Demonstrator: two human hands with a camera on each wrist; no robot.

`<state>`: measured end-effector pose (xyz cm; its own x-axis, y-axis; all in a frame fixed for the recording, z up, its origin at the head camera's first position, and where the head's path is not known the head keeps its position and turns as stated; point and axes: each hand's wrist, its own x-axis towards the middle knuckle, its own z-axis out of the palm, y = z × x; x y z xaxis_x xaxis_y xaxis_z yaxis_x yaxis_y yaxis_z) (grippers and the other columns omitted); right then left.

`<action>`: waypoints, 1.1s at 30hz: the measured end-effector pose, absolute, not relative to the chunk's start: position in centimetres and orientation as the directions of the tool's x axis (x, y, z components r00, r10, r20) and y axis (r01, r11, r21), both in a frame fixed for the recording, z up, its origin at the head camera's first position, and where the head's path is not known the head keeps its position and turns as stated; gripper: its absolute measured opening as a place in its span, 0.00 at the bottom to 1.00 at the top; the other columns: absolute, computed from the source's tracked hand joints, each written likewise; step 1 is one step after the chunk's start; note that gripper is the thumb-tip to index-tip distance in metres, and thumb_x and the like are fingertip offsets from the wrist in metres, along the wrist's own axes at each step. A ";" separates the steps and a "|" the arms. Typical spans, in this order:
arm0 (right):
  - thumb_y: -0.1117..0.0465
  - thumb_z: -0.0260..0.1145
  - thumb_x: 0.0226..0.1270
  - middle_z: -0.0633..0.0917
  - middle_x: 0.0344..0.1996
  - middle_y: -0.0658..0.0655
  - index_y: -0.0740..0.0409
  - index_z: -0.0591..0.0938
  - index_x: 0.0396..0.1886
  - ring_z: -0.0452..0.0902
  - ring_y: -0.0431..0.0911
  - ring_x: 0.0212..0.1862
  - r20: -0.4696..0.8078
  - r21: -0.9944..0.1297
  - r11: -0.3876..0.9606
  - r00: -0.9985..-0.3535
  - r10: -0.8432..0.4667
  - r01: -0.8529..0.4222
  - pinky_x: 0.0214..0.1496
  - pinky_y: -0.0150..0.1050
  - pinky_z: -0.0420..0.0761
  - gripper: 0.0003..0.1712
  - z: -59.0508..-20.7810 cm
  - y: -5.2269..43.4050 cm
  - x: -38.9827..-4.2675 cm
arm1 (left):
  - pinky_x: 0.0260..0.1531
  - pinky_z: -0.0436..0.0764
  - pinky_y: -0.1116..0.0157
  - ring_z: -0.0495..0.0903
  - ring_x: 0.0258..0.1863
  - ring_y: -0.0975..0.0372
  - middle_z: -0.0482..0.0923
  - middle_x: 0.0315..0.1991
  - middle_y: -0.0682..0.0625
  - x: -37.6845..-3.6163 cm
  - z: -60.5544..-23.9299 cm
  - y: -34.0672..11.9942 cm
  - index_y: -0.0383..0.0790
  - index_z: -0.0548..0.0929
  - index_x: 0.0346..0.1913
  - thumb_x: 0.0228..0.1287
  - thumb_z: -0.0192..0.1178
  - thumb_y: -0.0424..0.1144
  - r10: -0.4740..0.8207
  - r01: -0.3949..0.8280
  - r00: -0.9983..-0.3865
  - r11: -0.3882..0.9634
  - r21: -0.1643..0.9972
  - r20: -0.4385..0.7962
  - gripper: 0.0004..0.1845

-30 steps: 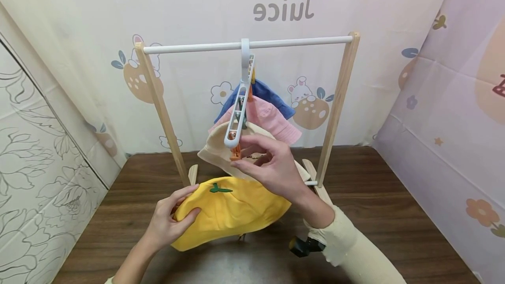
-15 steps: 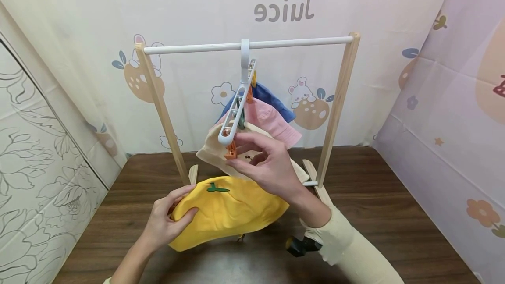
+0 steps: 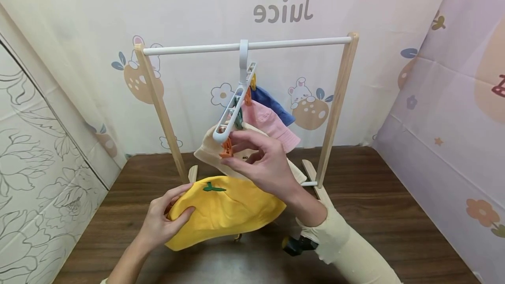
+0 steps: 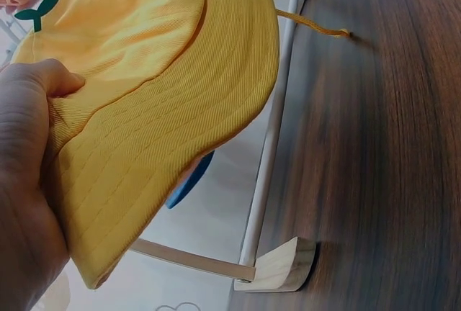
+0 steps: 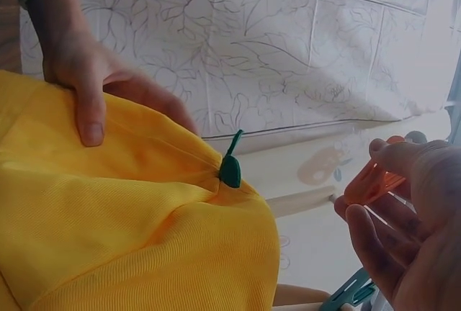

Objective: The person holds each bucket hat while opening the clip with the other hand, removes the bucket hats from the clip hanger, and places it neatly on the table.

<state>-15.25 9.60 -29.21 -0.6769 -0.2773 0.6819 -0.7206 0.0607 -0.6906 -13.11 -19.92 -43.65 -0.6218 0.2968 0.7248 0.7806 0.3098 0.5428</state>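
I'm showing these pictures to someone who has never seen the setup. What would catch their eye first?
The bright yellow hat with its green stem, gripped at the brim by the left hand over the dark wooden table. Just above, the right hand pinches an orange clip at the low end of a white clip hanger, which hangs tilted from the wooden rack with cream, pink and blue hats.

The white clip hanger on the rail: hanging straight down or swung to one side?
Swung aside. The white clip hanger slants down-left from the rail, where the right hand pinches its orange clip.
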 end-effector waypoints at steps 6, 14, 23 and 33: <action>0.75 0.82 0.63 0.94 0.54 0.67 0.69 0.88 0.62 0.96 0.58 0.47 0.688 -0.686 0.048 -0.668 -0.284 -0.726 0.30 0.35 0.90 0.26 -29.0 9.4 -15.2 | 0.25 0.84 0.75 0.85 0.31 0.74 0.94 0.43 0.34 -13.0 -43.5 -20.0 0.28 0.80 0.68 0.50 0.74 0.10 0.299 0.751 -0.658 0.331 0.572 0.691 0.38; 0.74 0.82 0.63 0.94 0.54 0.67 0.69 0.89 0.61 0.96 0.57 0.46 0.689 -0.687 0.053 -0.672 -0.271 -0.725 0.30 0.34 0.89 0.26 -28.8 9.2 -15.1 | 0.25 0.84 0.75 0.85 0.31 0.75 0.94 0.42 0.35 -13.0 -43.5 -20.0 0.28 0.80 0.68 0.51 0.74 0.11 0.298 0.750 -0.659 0.339 0.569 0.691 0.38; 0.75 0.80 0.64 0.94 0.54 0.68 0.70 0.89 0.62 0.96 0.58 0.46 0.684 -0.692 0.050 -0.676 -0.273 -0.720 0.31 0.36 0.91 0.25 -28.7 9.2 -15.0 | 0.24 0.84 0.75 0.85 0.31 0.75 0.93 0.40 0.34 -13.1 -43.7 -20.0 0.30 0.81 0.68 0.49 0.73 0.10 0.299 0.767 -0.638 0.328 0.551 0.709 0.39; 0.75 0.81 0.64 0.95 0.51 0.68 0.69 0.88 0.63 0.97 0.58 0.46 0.681 -0.695 0.057 -0.681 -0.268 -0.717 0.33 0.36 0.92 0.27 -28.8 9.3 -15.0 | 0.26 0.84 0.75 0.85 0.32 0.75 0.94 0.42 0.35 -12.9 -43.5 -20.1 0.28 0.81 0.67 0.50 0.74 0.10 0.293 0.746 -0.662 0.346 0.569 0.690 0.38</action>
<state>-15.00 9.32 -28.79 -0.6814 -0.2679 0.6811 -0.7169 0.0571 -0.6948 -12.89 -20.13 -43.50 -0.6620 0.2929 0.6899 0.7461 0.3455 0.5692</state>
